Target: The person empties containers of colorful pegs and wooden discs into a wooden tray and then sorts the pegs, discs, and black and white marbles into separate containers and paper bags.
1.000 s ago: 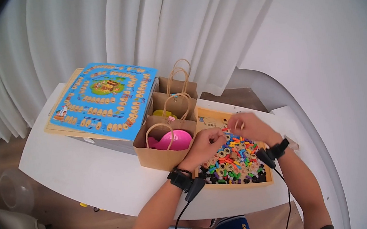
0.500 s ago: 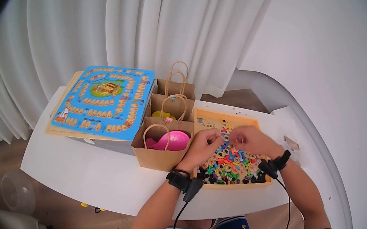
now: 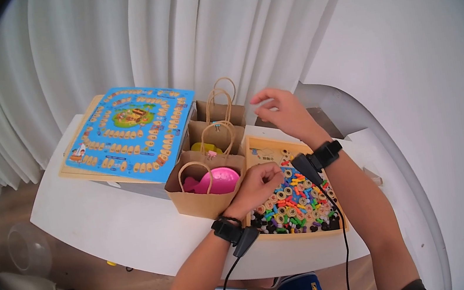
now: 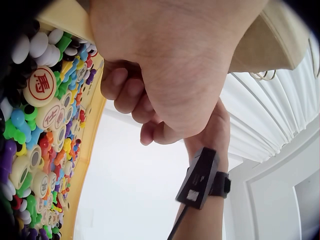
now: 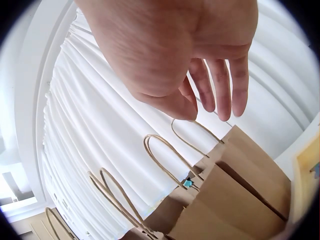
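My left hand point(image 3: 261, 183) hovers over the near left part of a shallow wooden box point(image 3: 301, 234), beside the front paper bag point(image 3: 204, 203). In the left wrist view its fingers point(image 4: 131, 95) are curled toward the palm, no object shows between them, and the inside of the palm is hidden. The box holds many colourful pegs and round wooden pieces point(image 4: 40, 86), some with red characters. My right hand point(image 3: 285, 112) is raised beyond the box, close to the back paper bag point(image 3: 228, 110). Its fingers point(image 5: 220, 85) hang loosely with nothing visible between them.
The middle paper bag point(image 3: 229, 134) holds something yellow, and a pink bowl point(image 3: 222, 180) sits in the front one. Left of the bags, a blue game board point(image 3: 135, 132) lies on a stack. Behind the white table point(image 3: 98, 208) hangs a white curtain point(image 3: 93, 40).
My right hand has lifted from over the box, where small red pieces showed at its fingers, and moved away toward the back bag. The left hand has stayed almost in place.
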A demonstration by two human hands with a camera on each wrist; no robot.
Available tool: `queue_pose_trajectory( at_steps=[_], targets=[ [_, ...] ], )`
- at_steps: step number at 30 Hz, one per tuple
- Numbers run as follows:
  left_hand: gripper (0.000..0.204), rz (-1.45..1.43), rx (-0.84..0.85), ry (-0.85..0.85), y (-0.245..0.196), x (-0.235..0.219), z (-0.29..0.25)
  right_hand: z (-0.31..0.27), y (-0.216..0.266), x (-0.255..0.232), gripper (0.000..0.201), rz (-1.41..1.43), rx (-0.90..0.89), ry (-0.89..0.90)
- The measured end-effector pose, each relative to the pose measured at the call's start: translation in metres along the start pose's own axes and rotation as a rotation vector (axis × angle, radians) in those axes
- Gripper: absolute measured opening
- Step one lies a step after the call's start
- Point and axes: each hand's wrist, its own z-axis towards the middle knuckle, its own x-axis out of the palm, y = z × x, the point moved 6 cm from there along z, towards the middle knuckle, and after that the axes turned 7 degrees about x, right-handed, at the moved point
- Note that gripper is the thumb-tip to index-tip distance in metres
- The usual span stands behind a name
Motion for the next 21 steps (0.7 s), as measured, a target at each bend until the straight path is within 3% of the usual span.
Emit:
queue_pose_trajectory(
  at_steps=[4,6,7,9,13,16,18,21],
  targets=[
    [0.012,-0.004,0.027,0.005,0.000,0.000,0.001,-0.045,-0.049,-0.009,0.023,-0.025,0.009,0.039],
    [0.012,0.006,0.001,0.002,-0.001,0.000,0.001,-0.079,-0.072,-0.005,0.031,-0.103,0.127,0.215],
    [0.011,0.021,-0.023,-0.005,-0.001,0.000,0.000,-0.093,-0.075,-0.007,0.031,-0.104,0.131,0.211],
    [0.013,0.035,-0.001,-0.016,-0.003,0.000,0.001,-0.128,-0.083,0.007,0.045,-0.360,0.103,0.471],
    [0.013,0.051,-0.003,-0.015,-0.009,-0.001,-0.001,-0.179,-0.091,0.021,0.058,-0.336,0.099,0.441],
    [0.013,0.059,-0.001,-0.001,-0.008,0.000,0.000,-0.193,-0.079,0.018,0.056,-0.425,0.082,0.378],
    [0.014,0.085,-0.041,-0.008,-0.007,-0.002,0.000,-0.198,-0.071,0.018,0.053,-0.374,0.066,0.484],
    [0.015,0.068,-0.049,-0.009,-0.005,-0.002,0.000,-0.189,-0.085,0.006,0.044,-0.354,0.112,0.477]
  ],
)
